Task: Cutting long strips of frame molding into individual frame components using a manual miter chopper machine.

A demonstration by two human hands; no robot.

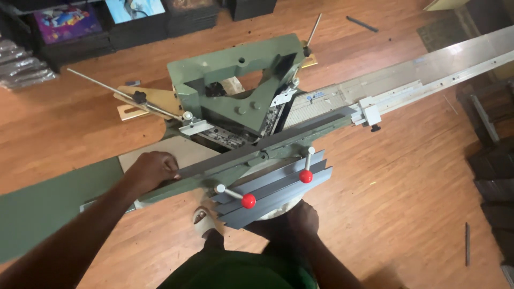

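From the head camera I looked down on a green mitre-cutting machine [241, 85] standing on a wooden floor [407, 187]. My left hand [152, 170] lay at about nine o'clock from the machine's centre, fingers curled down over a long grey moulding strip [267, 145], pressing it against the machine's green fence [214, 174]; the strip ran from under that hand up toward two o'clock, ending close to the white stop block [370, 112] on the long measuring rail [444, 67]. My right hand [300, 218] sat at six o'clock, just below a stack of grey strips [278, 190] lying across the front of the machine; it was mostly in shadow and I could not tell whether it was clenched or slack. Two levers with red ball knobs [248, 200] stood up through the stack, one at seven o'clock and one nearer five. A foot in a pale sandal [203, 220] showed just beside the machine's base. Dark cases with picture prints [67, 24] sat along the floor at eleven o'clock.
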